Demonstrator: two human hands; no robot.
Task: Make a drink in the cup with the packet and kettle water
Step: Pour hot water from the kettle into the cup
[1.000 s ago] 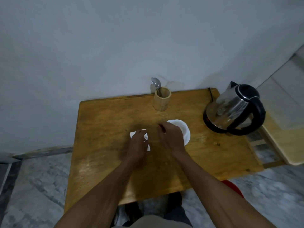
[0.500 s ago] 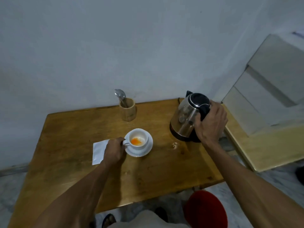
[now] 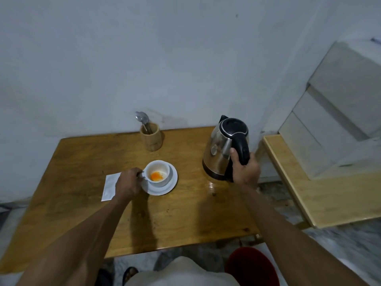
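Cup (image 3: 157, 173) with orange powder, on saucer (image 3: 172, 182): handle pinched by left hand (image 3: 127, 183), packet (image 3: 109, 186) beneath it; right hand (image 3: 245, 170) clamped round kettle (image 3: 224, 147) handle

Orange powder (image 3: 156, 176) in a white cup (image 3: 157, 173), white saucer (image 3: 173, 180), steel-and-black kettle (image 3: 223, 149), brown table (image 3: 82, 162).

Head view, steeply down onto table (image 3: 78, 203)
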